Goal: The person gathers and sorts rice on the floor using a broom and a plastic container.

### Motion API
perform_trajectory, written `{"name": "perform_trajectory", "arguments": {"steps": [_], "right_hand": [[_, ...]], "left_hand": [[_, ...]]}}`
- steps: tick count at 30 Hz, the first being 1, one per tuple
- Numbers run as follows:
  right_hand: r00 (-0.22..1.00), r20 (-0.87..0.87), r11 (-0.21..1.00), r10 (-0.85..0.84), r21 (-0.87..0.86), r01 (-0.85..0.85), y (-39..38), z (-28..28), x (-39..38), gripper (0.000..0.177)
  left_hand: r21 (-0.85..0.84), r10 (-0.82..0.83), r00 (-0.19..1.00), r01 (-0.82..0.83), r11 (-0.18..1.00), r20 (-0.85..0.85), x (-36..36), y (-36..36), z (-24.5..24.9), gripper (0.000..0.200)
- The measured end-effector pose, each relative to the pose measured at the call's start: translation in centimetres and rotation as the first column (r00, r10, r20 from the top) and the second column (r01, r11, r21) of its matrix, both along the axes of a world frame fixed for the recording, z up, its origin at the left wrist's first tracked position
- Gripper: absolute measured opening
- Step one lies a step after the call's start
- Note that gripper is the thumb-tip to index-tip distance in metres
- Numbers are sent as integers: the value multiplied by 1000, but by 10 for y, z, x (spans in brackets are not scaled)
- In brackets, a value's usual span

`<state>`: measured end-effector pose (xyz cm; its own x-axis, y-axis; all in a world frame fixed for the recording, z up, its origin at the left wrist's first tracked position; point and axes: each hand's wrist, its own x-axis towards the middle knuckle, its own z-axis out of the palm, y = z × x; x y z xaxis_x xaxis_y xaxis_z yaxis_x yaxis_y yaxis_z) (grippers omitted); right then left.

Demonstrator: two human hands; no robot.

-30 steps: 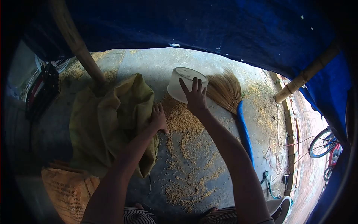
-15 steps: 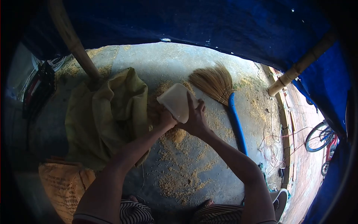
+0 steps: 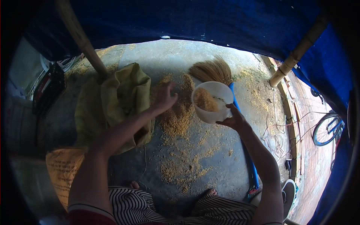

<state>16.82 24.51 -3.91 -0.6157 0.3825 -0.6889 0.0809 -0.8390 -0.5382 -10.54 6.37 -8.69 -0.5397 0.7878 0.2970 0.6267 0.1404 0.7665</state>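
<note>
In my right hand [image 3: 235, 119] is a translucent white plastic bowl [image 3: 221, 89], gripped by its near right rim. Its mouth faces up toward me, and a heap of golden unhusked grain [image 3: 205, 100] lies against its left side. My left hand [image 3: 165, 98] hovers apart from the bowl, over a loose grain pile [image 3: 179, 122] on the floor; its fingers look loosely bent and spread, with nothing visible in them. Just left of that hand stands a yellowish-green woven sack [image 3: 108, 108] with its top folded and gaping. What the sack holds is hidden.
A straw broom [image 3: 213, 70] with a blue handle [image 3: 255, 172] lies right of the bowl. Bamboo poles [image 3: 84, 43] [image 3: 287, 67] hold up a blue tarp [image 3: 180, 22]. A printed orange-brown bag [image 3: 63, 168] sits lower left. Scattered grain covers the concrete floor [image 3: 150, 180].
Both hands were at the bowl, which was tipped over by the grain. My right hand has brought it rightward and turned it mouth-up with grain inside; my left hand has come off it.
</note>
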Motion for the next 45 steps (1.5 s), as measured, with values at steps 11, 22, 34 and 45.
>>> {"name": "perform_trajectory", "arguments": {"steps": [11, 22, 34, 45], "right_hand": [[975, -88, 934, 204, 316, -167, -60, 75, -57, 72], [962, 211, 234, 173, 940, -248, -196, 94, -210, 101], [885, 218, -406, 411, 913, -36, -283, 63, -244, 98], [884, 191, -358, 426, 933, -29, -262, 63, -233, 97]], "left_hand": [[-409, 206, 860, -416, 812, -467, -52, -143, 40, 72], [-575, 305, 948, -299, 762, -90, -133, -264, 52, 80], [-461, 438, 869, -298, 836, 232, -166, -344, 103, 99], [-424, 401, 902, -306, 853, 157, -178, -346, 85, 94]]}}
